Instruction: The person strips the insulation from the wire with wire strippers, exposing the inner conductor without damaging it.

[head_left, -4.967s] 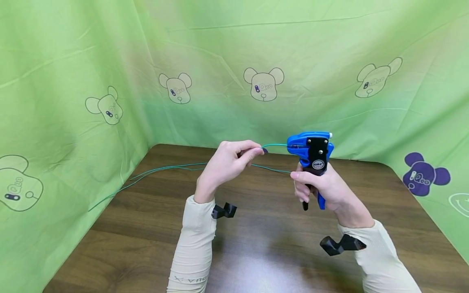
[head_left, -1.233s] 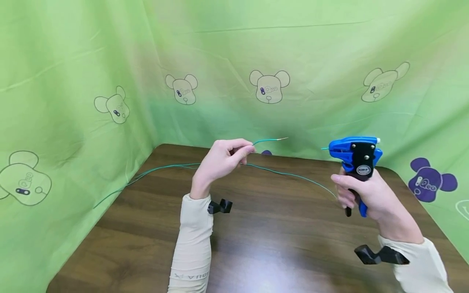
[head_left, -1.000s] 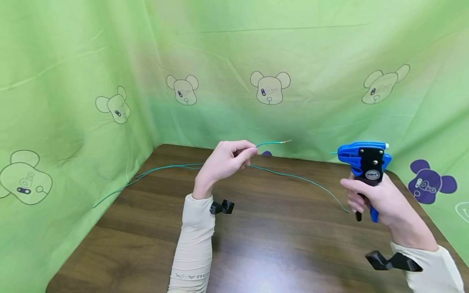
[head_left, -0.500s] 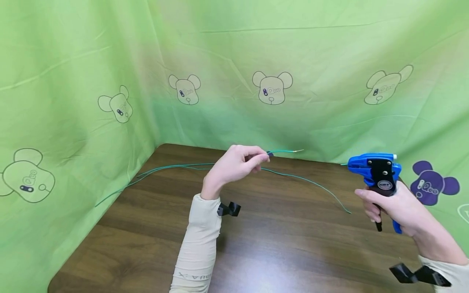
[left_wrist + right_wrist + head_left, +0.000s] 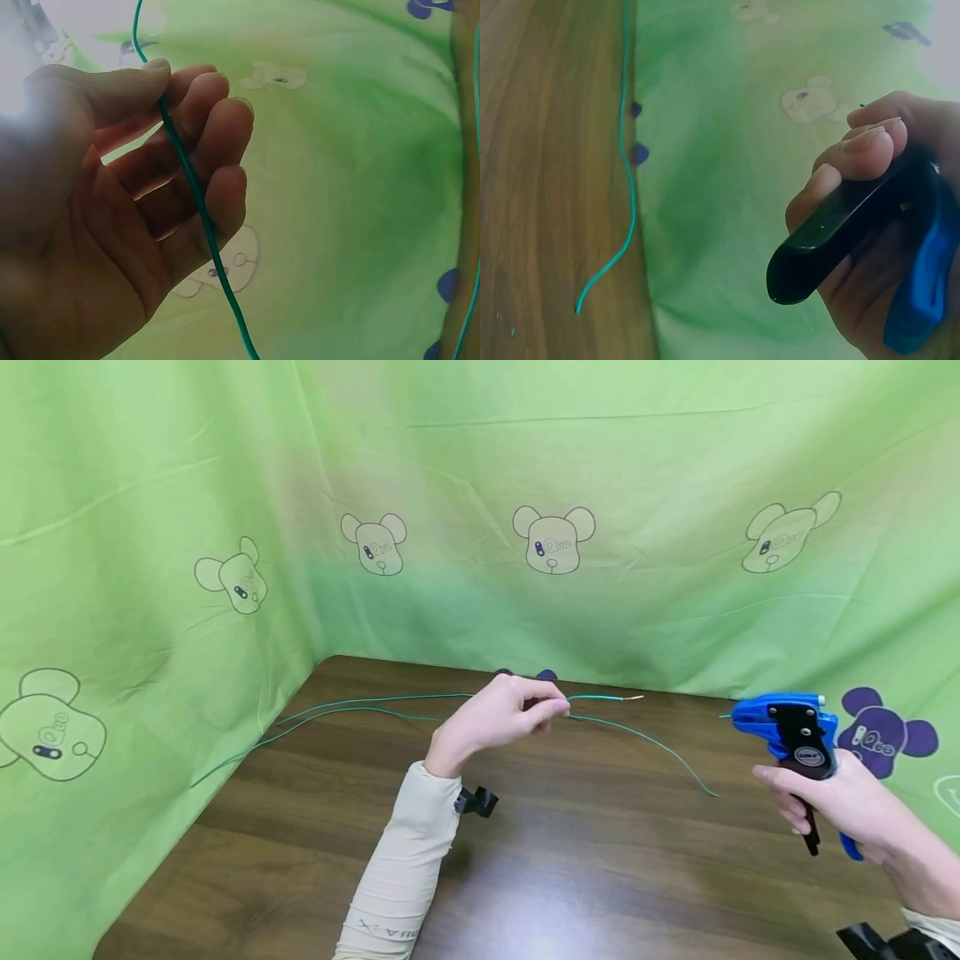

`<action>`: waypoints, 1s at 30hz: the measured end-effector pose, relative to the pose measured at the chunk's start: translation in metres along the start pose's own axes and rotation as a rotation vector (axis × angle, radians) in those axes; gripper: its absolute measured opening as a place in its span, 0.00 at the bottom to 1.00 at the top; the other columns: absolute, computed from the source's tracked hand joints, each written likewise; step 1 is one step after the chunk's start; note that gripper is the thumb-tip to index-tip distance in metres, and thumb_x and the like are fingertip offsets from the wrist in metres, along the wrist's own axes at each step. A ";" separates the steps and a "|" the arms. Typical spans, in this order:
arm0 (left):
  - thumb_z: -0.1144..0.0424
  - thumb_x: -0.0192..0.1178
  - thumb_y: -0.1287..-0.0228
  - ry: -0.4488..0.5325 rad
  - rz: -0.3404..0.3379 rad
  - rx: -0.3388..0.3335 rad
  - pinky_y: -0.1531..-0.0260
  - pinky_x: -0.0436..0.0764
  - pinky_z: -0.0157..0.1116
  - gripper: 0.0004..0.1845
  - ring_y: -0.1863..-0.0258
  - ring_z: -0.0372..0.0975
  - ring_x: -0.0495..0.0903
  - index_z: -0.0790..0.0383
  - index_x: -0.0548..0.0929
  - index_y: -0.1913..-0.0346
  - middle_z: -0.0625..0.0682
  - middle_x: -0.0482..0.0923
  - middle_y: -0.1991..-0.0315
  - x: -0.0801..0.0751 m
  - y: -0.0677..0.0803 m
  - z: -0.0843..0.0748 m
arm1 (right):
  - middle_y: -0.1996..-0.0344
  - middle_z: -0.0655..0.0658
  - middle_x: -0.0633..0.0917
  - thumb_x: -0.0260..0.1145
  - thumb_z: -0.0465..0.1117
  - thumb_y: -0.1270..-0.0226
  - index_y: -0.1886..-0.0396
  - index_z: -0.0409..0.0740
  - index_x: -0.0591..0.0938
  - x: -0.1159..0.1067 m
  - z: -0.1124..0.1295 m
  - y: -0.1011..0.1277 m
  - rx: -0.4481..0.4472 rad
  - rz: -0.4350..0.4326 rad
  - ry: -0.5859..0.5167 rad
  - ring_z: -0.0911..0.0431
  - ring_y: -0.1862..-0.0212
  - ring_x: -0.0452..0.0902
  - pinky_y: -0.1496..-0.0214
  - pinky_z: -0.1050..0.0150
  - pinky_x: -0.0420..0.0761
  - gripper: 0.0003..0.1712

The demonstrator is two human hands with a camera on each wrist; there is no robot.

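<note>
My left hand (image 5: 504, 717) pinches a thin green wire (image 5: 196, 184) between thumb and forefinger above the table. A short length of it sticks out to the right, ending in a bare copper tip (image 5: 633, 697). In the left wrist view the wire runs down across the other, loosely bent fingers. At the right my right hand (image 5: 847, 793) grips a blue and black wire stripper (image 5: 798, 731) by its handles, held upright with its nose pointing left. A small green piece of insulation (image 5: 724, 717) pokes out of the nose. The wire and tool are well apart.
More green wire (image 5: 360, 700) lies across the back of the wooden table (image 5: 300, 852), its loose end towards the right. It also hangs past the left edge. Tiny green bits (image 5: 512, 331) lie on the wood. A green printed curtain (image 5: 450, 610) closes off the back and sides.
Five seconds ago the wire's end sat in the stripper's nose; now it is out, with bare copper showing. The stripper has moved right and down, and my left hand slightly right and down.
</note>
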State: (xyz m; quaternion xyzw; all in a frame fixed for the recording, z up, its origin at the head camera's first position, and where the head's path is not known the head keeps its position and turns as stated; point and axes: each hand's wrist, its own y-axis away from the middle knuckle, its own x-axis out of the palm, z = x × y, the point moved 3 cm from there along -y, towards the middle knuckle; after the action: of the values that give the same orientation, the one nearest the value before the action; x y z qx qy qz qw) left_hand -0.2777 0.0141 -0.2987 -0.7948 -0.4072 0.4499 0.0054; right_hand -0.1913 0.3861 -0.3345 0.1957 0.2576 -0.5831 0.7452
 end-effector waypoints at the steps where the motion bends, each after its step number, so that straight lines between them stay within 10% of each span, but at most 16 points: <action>1: 0.57 0.56 0.28 -0.007 0.009 0.003 0.72 0.70 0.25 0.07 0.80 0.29 0.69 0.48 0.83 0.65 0.41 0.73 0.79 0.002 -0.001 0.000 | 0.90 0.48 0.71 0.51 0.39 0.22 0.81 0.32 0.65 -0.001 -0.003 0.001 0.002 0.001 0.010 0.45 0.86 0.70 0.79 0.55 0.72 0.25; 30: 0.55 0.52 0.24 -0.158 0.263 0.016 0.69 0.71 0.20 0.10 0.79 0.26 0.74 0.50 0.84 0.59 0.41 0.80 0.78 0.073 -0.014 0.012 | 0.84 0.52 0.77 0.53 0.57 0.24 0.78 0.38 0.74 -0.032 -0.071 0.029 0.361 -0.006 0.233 0.50 0.79 0.78 0.72 0.64 0.68 0.29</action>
State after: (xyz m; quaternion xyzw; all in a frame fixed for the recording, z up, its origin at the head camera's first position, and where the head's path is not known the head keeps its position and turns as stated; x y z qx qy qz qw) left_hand -0.2760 0.0668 -0.3525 -0.8032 -0.2954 0.5112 -0.0793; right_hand -0.1798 0.4600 -0.3713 0.3914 0.2340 -0.5954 0.6615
